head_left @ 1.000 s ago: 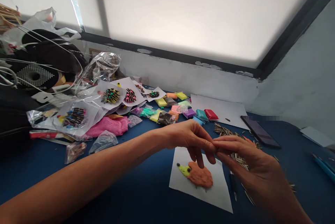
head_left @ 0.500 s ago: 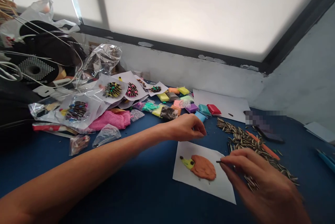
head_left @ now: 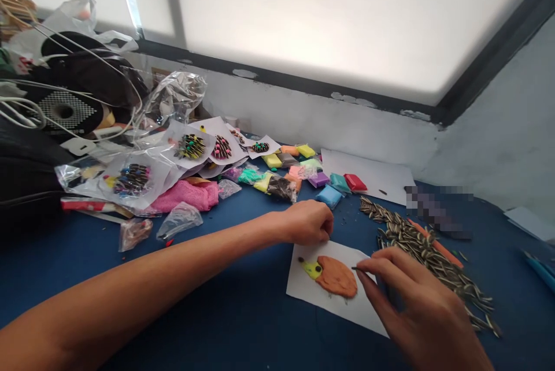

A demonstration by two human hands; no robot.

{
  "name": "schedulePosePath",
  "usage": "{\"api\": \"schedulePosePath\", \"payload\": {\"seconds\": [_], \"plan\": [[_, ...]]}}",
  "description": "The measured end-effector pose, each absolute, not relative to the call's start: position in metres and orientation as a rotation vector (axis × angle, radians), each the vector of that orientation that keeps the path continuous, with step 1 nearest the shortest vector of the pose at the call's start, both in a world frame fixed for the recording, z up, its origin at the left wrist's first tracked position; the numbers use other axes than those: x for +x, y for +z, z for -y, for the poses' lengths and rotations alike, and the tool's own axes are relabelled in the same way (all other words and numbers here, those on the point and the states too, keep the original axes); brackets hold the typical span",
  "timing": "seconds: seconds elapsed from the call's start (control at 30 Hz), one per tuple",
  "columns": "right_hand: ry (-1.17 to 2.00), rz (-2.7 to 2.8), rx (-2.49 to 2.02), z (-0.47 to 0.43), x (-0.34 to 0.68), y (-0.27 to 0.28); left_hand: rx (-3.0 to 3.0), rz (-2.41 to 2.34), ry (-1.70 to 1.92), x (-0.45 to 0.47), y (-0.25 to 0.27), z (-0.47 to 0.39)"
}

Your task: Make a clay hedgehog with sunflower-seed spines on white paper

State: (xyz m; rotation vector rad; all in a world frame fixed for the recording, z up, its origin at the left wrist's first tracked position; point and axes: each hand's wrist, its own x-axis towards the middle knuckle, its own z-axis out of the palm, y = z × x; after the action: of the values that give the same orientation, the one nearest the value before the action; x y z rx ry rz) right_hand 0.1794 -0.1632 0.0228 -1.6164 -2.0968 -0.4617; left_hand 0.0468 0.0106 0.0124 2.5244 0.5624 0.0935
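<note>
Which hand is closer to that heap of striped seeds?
Right. The right hand is beside the striped seeds, overlapping their edge in this view; the left hand is farther off, at the far edge of the paper.

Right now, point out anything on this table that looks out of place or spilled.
A dark sliver, perhaps a stray seed, lies alone on the back white sheet, apart from the seed pile. A red bit by the clear plastic bag also looks dropped, away from the coloured packs.
</note>
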Motion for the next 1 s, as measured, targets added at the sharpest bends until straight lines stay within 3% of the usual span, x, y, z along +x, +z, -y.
{"api": "schedulePosePath", "payload": {"seconds": [0.63, 1.0], "plan": [[-0.269, 2.05, -1.59, 0.156, 0.201, 0.011, 2.582, -0.558, -0.005, 0.046, 0.022, -0.004], [0.109, 1.725, -1.716, 0.156, 0.194, 0.003, 2.59, -0.558, -0.076, 0.044, 0.03, 0.0]]}}
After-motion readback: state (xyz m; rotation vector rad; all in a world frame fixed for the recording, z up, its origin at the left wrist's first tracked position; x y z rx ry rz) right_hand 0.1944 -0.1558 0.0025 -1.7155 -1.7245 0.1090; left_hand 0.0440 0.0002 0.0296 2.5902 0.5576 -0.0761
